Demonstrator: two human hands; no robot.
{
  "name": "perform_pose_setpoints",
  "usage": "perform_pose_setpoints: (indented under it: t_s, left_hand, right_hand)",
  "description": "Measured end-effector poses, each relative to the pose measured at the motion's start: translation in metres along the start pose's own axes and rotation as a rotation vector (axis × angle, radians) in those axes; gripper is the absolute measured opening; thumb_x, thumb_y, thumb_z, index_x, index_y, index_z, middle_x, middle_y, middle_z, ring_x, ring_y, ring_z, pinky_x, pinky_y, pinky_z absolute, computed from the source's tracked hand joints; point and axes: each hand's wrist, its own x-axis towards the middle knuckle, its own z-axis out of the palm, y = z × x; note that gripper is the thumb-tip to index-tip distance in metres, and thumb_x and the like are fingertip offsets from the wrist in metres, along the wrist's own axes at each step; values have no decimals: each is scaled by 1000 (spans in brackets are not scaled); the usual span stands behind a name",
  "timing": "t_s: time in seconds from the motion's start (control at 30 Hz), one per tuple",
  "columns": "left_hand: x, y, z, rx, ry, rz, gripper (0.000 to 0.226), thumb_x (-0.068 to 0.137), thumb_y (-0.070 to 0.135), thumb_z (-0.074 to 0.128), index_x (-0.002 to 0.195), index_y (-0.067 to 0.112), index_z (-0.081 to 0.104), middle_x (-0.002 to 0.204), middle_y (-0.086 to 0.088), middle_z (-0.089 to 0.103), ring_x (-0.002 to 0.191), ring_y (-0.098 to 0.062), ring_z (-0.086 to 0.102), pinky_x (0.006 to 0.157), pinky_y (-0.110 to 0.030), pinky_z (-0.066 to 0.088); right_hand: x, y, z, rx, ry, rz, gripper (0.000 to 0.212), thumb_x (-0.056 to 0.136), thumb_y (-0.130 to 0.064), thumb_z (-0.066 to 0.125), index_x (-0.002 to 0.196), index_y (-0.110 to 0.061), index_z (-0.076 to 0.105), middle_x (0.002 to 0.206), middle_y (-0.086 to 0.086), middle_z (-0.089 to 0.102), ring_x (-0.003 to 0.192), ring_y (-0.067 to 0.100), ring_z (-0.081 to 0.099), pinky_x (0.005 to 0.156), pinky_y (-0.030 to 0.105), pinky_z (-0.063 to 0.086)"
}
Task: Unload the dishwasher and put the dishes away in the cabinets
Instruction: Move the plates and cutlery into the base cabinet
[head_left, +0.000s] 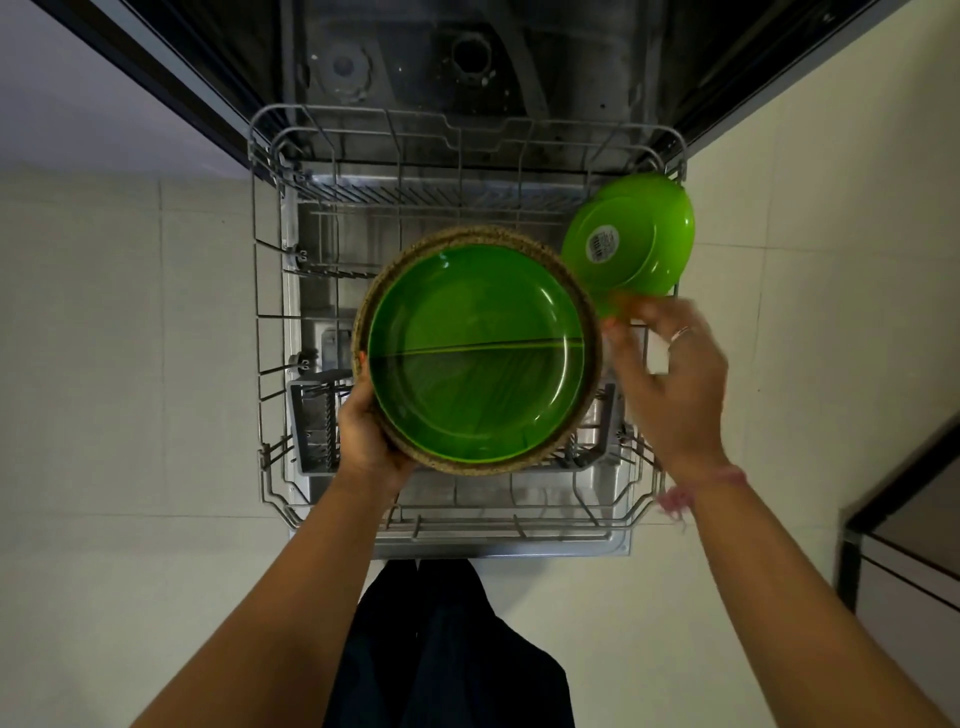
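Two hands: left holds plates, right grips bowl.

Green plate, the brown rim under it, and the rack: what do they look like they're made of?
Green plate: likely plastic, glossy and slightly see-through. Brown tray beneath it: seems woven fibre or speckled stoneware, matte and rough; hard to tell. Rack: coated metal wire, grey. Green bowl: glossy plastic, sticker on base.
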Motion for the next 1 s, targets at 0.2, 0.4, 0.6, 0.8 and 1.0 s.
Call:
perform_pose_setpoints:
  t_s: [0.2, 0.4, 0.6, 0.8, 1.0]
  left_hand:
    - [8, 4, -17, 0, 66, -11, 44, 98, 35, 24, 109, 25, 65, 95, -2, 75, 92, -29, 67, 69, -41, 58]
    - [18, 5, -24, 20, 104, -31, 40, 98, 35, 26, 114, 23, 61, 95, -2, 75, 93, -29, 66, 68, -40, 58]
    - [18, 5, -20, 38, 118, -47, 39, 99, 32, 24, 104, 24, 62, 85, 1, 75, 81, -23, 70, 63, -35, 58]
    - [19, 9, -19, 13, 64, -43, 47, 99, 33, 21, 104, 25, 67, 93, -3, 75, 82, -24, 72, 65, -38, 58]
    - [18, 9, -20, 17, 91, -11, 41, 94, 41, 35, 121, 23, 60, 112, -8, 69, 110, -36, 59, 83, -47, 53]
  right_hand:
    - [56, 101, 50, 446, 347, 1059, 51, 88, -23, 62, 133, -7, 43, 119, 9, 55, 102, 20, 59, 88, 37, 53]
    - [70, 137, 74, 503, 347, 1037, 44, 85, -22, 68, 126, -10, 55, 119, 12, 64, 106, 28, 62, 89, 45, 54]
    - [78, 107, 42, 603, 328, 917, 10, 90, -15, 62, 98, -21, 62, 95, -5, 66, 86, 11, 64, 68, 28, 55]
    - [70, 51, -13, 467, 156, 536, 9, 88, -29, 66, 94, -23, 65, 87, -14, 66, 84, 6, 61, 78, 31, 50]
    - [0, -18, -11, -268, -299, -351, 30, 96, -18, 48, 124, -17, 59, 128, -3, 58, 116, 13, 54, 99, 27, 40]
